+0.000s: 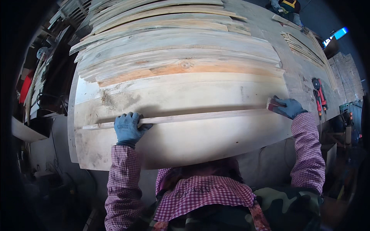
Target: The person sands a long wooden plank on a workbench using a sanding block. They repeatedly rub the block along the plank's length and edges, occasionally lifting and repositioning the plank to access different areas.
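Observation:
A long, narrow wooden strip (208,116) stands on the worktable (185,144), running across it from left to right. My left hand (128,128), in a blue-grey glove, is closed over the strip near its left end. At the other end is my right hand (289,107), gloved the same way. Its fingers are closed on a small reddish-brown block (272,104) with a pale edge, which looks like a sanding block. This block is at the strip's right tip; whether they touch I cannot tell.
Beyond the strip lie stacked wooden boards (181,42). Two red and black power tools (319,96) rest at the right edge. Thin wooden slats (304,50) lie at the far right, near another person (287,7). Sawdust (105,97) is heaped at the left.

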`<control>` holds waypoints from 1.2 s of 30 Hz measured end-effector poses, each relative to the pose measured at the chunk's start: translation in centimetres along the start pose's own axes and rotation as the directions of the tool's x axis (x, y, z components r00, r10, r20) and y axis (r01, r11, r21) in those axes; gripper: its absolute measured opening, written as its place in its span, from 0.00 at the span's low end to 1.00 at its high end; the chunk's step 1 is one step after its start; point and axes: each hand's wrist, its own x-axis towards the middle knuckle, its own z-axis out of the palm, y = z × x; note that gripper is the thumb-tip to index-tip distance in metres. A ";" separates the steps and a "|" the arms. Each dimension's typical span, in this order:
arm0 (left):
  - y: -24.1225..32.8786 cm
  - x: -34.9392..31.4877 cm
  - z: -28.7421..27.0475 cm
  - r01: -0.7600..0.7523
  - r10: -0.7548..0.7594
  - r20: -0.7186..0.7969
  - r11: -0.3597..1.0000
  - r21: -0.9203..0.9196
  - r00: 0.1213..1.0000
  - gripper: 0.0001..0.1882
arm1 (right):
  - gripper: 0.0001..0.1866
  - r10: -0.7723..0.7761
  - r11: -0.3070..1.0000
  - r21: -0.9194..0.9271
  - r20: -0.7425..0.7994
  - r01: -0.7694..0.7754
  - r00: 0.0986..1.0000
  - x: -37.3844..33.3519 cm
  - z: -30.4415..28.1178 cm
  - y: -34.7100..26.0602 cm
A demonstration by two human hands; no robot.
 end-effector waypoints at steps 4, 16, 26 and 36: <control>-0.9 -0.6 0.4 -0.005 0.006 -0.007 1.000 0.011 1.000 0.22 | 0.42 -0.399 0.912 -0.038 -0.313 0.408 0.862 3.6 4.2 -17.0; -1.8 -0.7 0.0 -0.032 0.033 -0.015 0.999 0.039 0.999 0.18 | 0.47 -0.008 0.997 0.044 -0.786 0.070 0.618 0.1 8.9 -12.5; -0.9 -0.3 0.3 -0.063 0.064 -0.064 0.998 0.008 0.996 0.18 | 0.45 0.216 0.966 0.116 -0.856 -0.233 0.469 0.0 11.5 -7.4; -2.1 -0.1 0.2 -0.029 0.029 0.014 0.999 0.026 0.999 0.18 | 0.47 -0.202 0.924 0.016 -0.827 0.382 0.524 -0.5 9.5 -26.5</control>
